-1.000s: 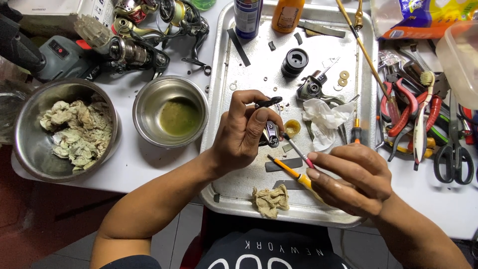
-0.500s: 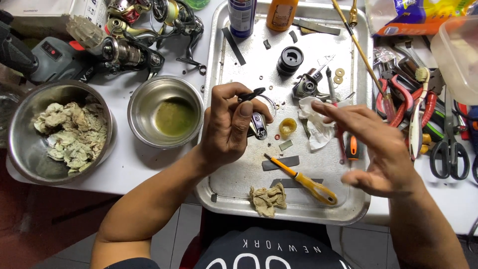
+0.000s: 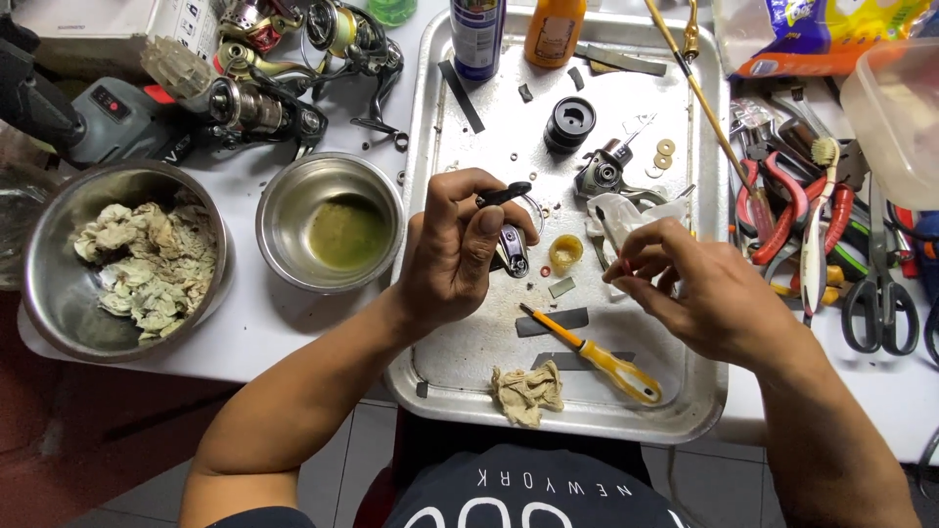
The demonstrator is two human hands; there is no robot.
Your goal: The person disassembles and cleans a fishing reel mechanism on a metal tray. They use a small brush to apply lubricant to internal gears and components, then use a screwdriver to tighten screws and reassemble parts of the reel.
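Note:
My left hand (image 3: 455, 254) is closed around a small dark metal reel part (image 3: 512, 249) and holds it above the metal tray (image 3: 685, 411). My right hand (image 3: 699, 288) hovers to its right with the fingertips pinched on a small reddish item at the lower edge of a crumpled white tissue (image 3: 616, 215). A yellow-handled screwdriver (image 3: 602, 357) lies loose on the tray below both hands. A small yellow cap (image 3: 565, 252) sits between the hands. Farther back on the tray are a black spool (image 3: 569, 122) and a reel body (image 3: 602, 171).
A steel bowl (image 3: 274, 196) with greenish liquid and a bigger bowl (image 3: 39, 293) of used rags stand left of the tray. Fishing reels (image 3: 274, 98) lie at the back left. Pliers and scissors (image 3: 880, 293) crowd the right. A spray can (image 3: 477, 34) and a dirty rag (image 3: 526, 391) rest on the tray.
My right hand let go of the yellow screwdriver, which now lies on the tray, then moved up to the tissue and pinched its fingers together. My left hand kept hold of the reel part.

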